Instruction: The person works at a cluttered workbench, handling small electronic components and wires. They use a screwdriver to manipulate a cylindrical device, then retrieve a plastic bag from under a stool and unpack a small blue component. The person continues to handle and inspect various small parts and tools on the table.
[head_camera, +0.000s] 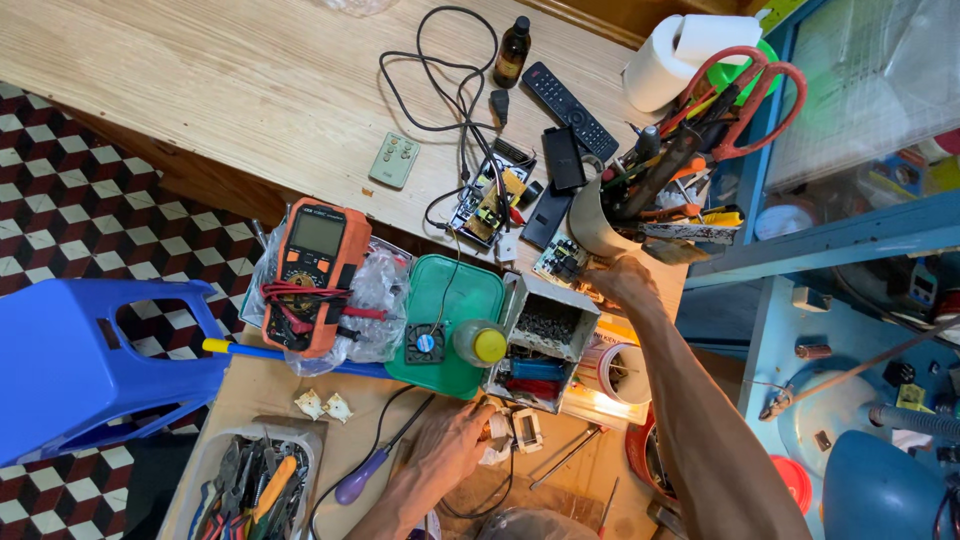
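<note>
The left hand rests low on the cluttered bench, fingers curled around a small transformer, a squarish cream bobbin with a dark core, its frame pale and chipped-looking. It lies on the bench top just below a grey parts box, touching the fingertips; a thin black wire trails from under it.

The right hand reaches up to the table edge, fingers bent against the base of a tool cup crammed with pens, pliers and red scissors. Whether it grips anything I cannot tell; the fingertips are hidden.

Left of the box sits a green lid carrying a small fan and a yellow-capped bottle. An orange multimeter lies on plastic wrap further left. A purple-handled screwdriver lies just beside the left wrist.
</note>
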